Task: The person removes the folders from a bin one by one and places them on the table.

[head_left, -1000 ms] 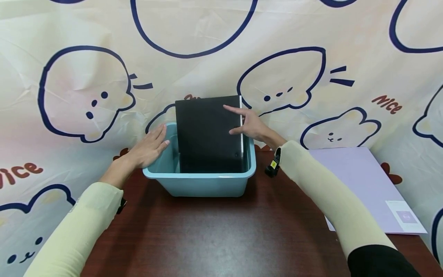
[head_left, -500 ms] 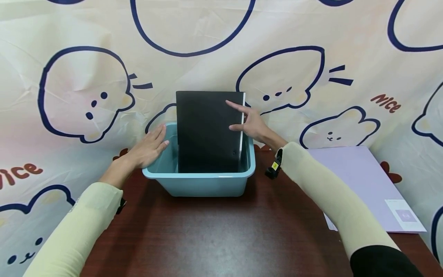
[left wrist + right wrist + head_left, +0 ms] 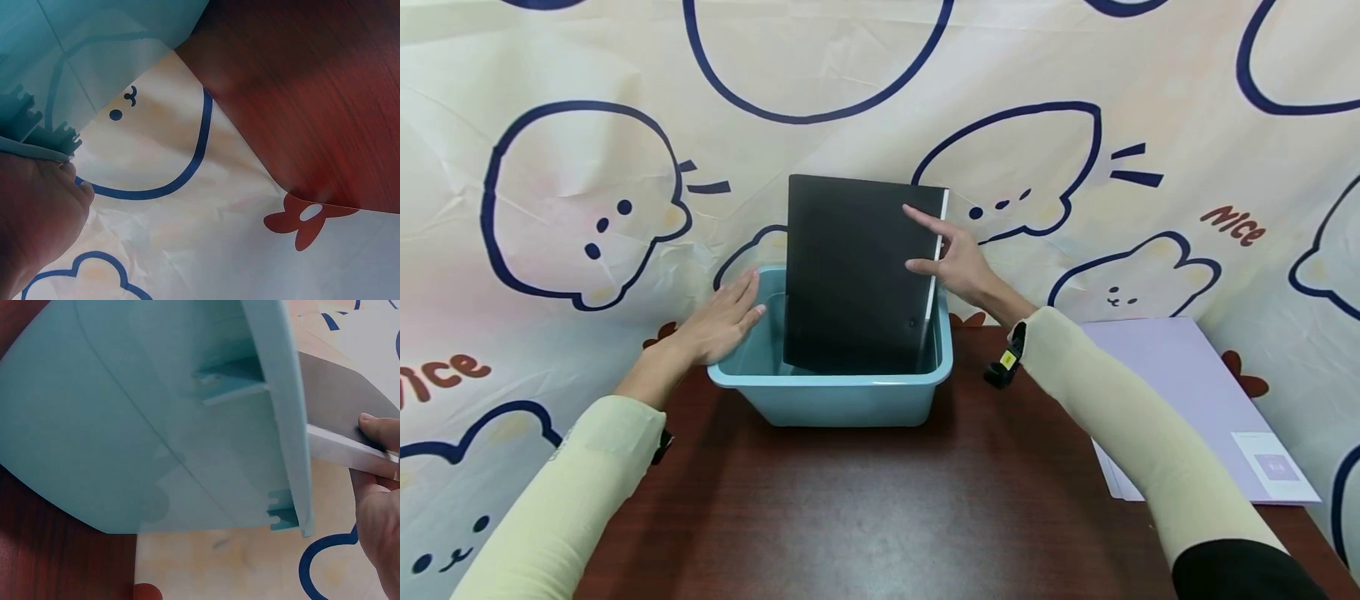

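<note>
A black book (image 3: 857, 275) with white page edges stands in a light blue plastic basin (image 3: 842, 408), its top rising well above the rim. My right hand (image 3: 958, 258) pinches the book's right edge, thumb and index finger lying across the front cover. In the right wrist view, the thumb and fingers of the right hand (image 3: 381, 519) hold the book (image 3: 344, 387) beyond the basin's rim (image 3: 284, 425). Straight fingers of my left hand (image 3: 718, 325) rest on the basin's left rim. The left wrist view shows part of that hand (image 3: 44, 212) against the rim.
On the right of the brown table (image 3: 880, 517), partly under my right forearm, lies a lavender folder-like item (image 3: 1180, 392) with a pale label. A cream cloth (image 3: 820, 75) with cartoon drawings hangs right behind the basin.
My right hand has raised the book a little and shifted it slightly right. It now leans, its left top corner higher than its right. The left hand and basin have stayed put.
</note>
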